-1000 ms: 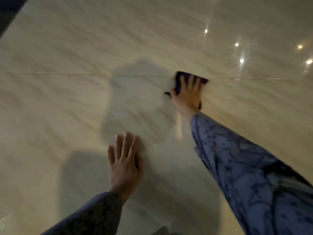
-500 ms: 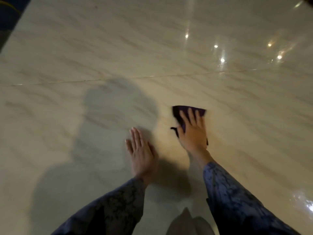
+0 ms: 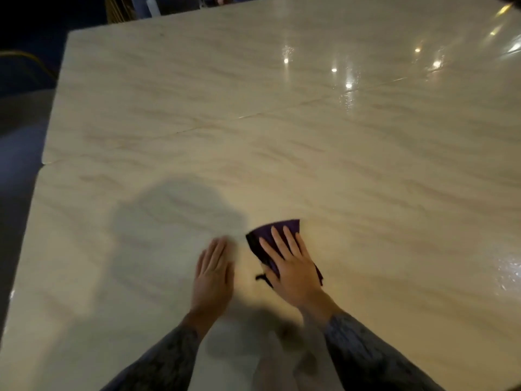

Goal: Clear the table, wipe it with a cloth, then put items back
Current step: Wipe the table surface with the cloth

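A large glossy cream marble table fills the view. My right hand lies flat, fingers spread, pressing a dark purple cloth onto the tabletop near me. The cloth sticks out beyond my fingertips and to both sides of the palm. My left hand rests palm down on the bare marble just left of the cloth, holding nothing, a small gap away from it. Both forearms wear dark blue patterned sleeves.
A seam crosses the tabletop from left to right. The table's left edge drops to dark floor. A gold-framed chair shows at far left, and more furniture beyond the far edge. Ceiling lights reflect at upper right.
My right hand has pulled the cloth back toward me from the seam. The left hand stays flat on the table, now close beside the cloth. The view has widened to show the table's edges.
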`<act>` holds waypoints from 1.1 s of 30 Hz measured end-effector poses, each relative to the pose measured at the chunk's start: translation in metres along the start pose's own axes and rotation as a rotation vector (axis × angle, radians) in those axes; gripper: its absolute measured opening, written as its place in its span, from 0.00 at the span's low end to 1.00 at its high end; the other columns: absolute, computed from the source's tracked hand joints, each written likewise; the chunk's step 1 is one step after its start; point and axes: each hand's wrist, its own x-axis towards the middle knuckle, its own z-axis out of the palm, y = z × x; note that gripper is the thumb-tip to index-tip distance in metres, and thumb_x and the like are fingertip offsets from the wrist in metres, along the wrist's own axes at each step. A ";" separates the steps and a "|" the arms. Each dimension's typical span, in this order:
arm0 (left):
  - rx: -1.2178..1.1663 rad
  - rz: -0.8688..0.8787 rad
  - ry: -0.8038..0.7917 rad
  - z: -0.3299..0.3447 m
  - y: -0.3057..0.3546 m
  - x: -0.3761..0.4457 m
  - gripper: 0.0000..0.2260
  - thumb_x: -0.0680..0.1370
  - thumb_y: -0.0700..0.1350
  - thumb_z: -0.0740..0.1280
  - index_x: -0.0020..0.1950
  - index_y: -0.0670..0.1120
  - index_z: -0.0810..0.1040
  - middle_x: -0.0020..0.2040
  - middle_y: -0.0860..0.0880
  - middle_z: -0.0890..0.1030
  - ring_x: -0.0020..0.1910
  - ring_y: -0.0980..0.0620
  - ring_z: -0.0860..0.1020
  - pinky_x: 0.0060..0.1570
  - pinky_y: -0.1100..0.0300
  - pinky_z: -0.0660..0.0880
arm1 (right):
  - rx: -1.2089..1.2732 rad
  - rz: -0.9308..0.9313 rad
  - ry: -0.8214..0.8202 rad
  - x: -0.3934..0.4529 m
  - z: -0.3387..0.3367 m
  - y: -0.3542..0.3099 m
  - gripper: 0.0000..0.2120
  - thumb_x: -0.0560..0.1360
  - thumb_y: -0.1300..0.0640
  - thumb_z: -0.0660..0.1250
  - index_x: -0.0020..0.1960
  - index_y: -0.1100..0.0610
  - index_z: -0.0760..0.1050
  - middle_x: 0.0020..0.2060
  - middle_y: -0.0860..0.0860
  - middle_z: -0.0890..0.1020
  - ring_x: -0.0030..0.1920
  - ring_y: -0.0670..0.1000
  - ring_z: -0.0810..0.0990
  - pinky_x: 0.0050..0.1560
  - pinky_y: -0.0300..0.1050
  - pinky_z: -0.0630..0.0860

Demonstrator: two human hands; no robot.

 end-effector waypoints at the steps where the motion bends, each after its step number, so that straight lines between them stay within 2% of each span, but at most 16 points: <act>1: 0.030 0.000 0.005 -0.007 -0.012 -0.019 0.23 0.81 0.49 0.52 0.74 0.43 0.69 0.74 0.46 0.68 0.75 0.49 0.62 0.73 0.51 0.58 | -0.016 -0.032 -0.001 -0.018 0.003 0.007 0.28 0.79 0.41 0.54 0.77 0.45 0.58 0.78 0.51 0.58 0.78 0.58 0.51 0.75 0.59 0.50; 4: 0.075 0.010 -0.014 -0.013 -0.033 -0.055 0.24 0.81 0.51 0.53 0.74 0.45 0.68 0.76 0.48 0.66 0.76 0.49 0.61 0.73 0.48 0.60 | -0.046 0.074 0.026 -0.069 0.005 0.041 0.28 0.78 0.42 0.54 0.77 0.45 0.58 0.77 0.50 0.60 0.78 0.56 0.51 0.76 0.59 0.52; 9: 0.071 -0.022 0.024 -0.010 -0.032 -0.058 0.24 0.80 0.50 0.55 0.74 0.44 0.69 0.74 0.47 0.68 0.75 0.48 0.64 0.72 0.47 0.61 | 0.021 0.628 0.135 -0.137 -0.010 0.097 0.30 0.78 0.41 0.48 0.77 0.51 0.60 0.76 0.55 0.61 0.77 0.59 0.54 0.76 0.60 0.50; 12: 0.048 -0.011 0.039 -0.011 -0.033 -0.055 0.23 0.80 0.50 0.55 0.73 0.43 0.70 0.73 0.46 0.69 0.75 0.48 0.64 0.73 0.47 0.60 | 0.036 1.021 0.174 -0.114 -0.013 0.102 0.32 0.78 0.40 0.44 0.78 0.54 0.57 0.77 0.59 0.58 0.77 0.63 0.51 0.76 0.62 0.45; 14: 0.043 -0.010 0.044 -0.011 -0.032 -0.055 0.23 0.80 0.50 0.55 0.73 0.44 0.70 0.74 0.46 0.69 0.75 0.48 0.63 0.74 0.47 0.59 | 0.040 1.127 0.189 -0.079 -0.012 0.092 0.33 0.77 0.40 0.44 0.78 0.55 0.57 0.77 0.62 0.57 0.77 0.66 0.51 0.76 0.63 0.43; 16: 0.036 -0.010 0.045 -0.011 -0.031 -0.055 0.23 0.80 0.50 0.54 0.73 0.44 0.69 0.74 0.47 0.68 0.76 0.49 0.62 0.74 0.48 0.58 | 0.041 1.043 0.138 -0.042 -0.009 0.073 0.34 0.77 0.40 0.45 0.79 0.54 0.56 0.77 0.61 0.55 0.77 0.66 0.49 0.76 0.63 0.43; 20: 0.009 -0.003 0.055 -0.012 -0.032 -0.053 0.23 0.80 0.49 0.54 0.73 0.44 0.70 0.74 0.46 0.69 0.76 0.48 0.62 0.75 0.48 0.57 | 0.038 0.670 0.058 0.006 -0.001 0.001 0.33 0.76 0.39 0.50 0.79 0.50 0.53 0.79 0.57 0.51 0.78 0.62 0.46 0.76 0.61 0.43; 23: -0.003 0.005 0.065 -0.011 -0.033 -0.054 0.22 0.80 0.49 0.55 0.72 0.44 0.72 0.73 0.46 0.70 0.75 0.47 0.63 0.74 0.47 0.59 | 0.069 0.364 0.050 0.006 0.010 -0.058 0.32 0.76 0.40 0.53 0.78 0.48 0.56 0.78 0.56 0.53 0.78 0.61 0.47 0.76 0.62 0.46; 26: 0.013 0.023 0.067 -0.010 -0.036 -0.055 0.22 0.81 0.48 0.53 0.72 0.43 0.71 0.73 0.45 0.69 0.75 0.47 0.63 0.74 0.47 0.59 | 0.073 0.110 0.030 -0.025 0.022 -0.087 0.29 0.78 0.42 0.55 0.78 0.49 0.58 0.78 0.55 0.56 0.78 0.61 0.48 0.75 0.63 0.49; 30: -0.013 0.020 0.091 -0.008 -0.039 -0.056 0.21 0.80 0.47 0.55 0.72 0.43 0.72 0.73 0.46 0.69 0.75 0.47 0.63 0.74 0.48 0.59 | 0.060 0.001 0.054 -0.083 0.025 -0.067 0.29 0.78 0.44 0.57 0.78 0.46 0.57 0.78 0.51 0.57 0.78 0.57 0.50 0.77 0.58 0.46; 33: -0.041 0.013 0.109 -0.008 -0.038 -0.056 0.21 0.80 0.47 0.56 0.71 0.43 0.73 0.73 0.46 0.70 0.75 0.48 0.64 0.73 0.49 0.59 | 0.071 0.073 0.095 -0.116 0.020 -0.005 0.30 0.76 0.45 0.59 0.77 0.45 0.60 0.77 0.50 0.59 0.78 0.56 0.52 0.76 0.59 0.49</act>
